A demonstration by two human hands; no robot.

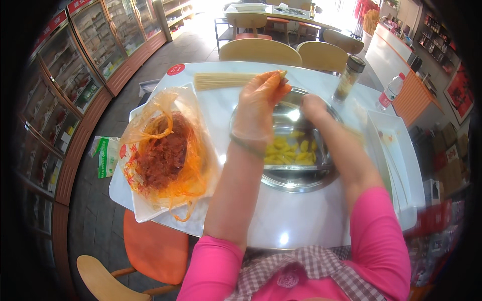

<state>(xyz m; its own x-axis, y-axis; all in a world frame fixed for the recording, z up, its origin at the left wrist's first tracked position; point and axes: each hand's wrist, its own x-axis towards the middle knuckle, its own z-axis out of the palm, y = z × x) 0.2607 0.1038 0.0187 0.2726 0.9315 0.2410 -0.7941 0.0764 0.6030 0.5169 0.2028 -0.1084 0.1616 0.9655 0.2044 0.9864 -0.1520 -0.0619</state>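
Observation:
My left hand (pixel 265 98), in a thin clear glove stained orange, is raised over the far left rim of a round steel bowl (pixel 296 185). Its fingers are pinched round something small, yellowish at the tip, that I cannot make out. At the bowl's far right side is my right hand (pixel 313 107), its fingers curled and partly hidden; what they hold does not show. Yellow peppers (pixel 291 149) lie in the bowl's near part. Left of my left forearm, an open plastic bag (pixel 163 108) of red marinated meat (pixel 163 153) sits in a white tray (pixel 145 213).
A bundle of thin wooden skewers (pixel 218 81) lies at the table's far side. A dark-capped jar (pixel 349 78) and a water bottle (pixel 390 92) stand at the far right. Along the right edge is a white tray (pixel 409 173). An orange chair (pixel 153 251) stands near left.

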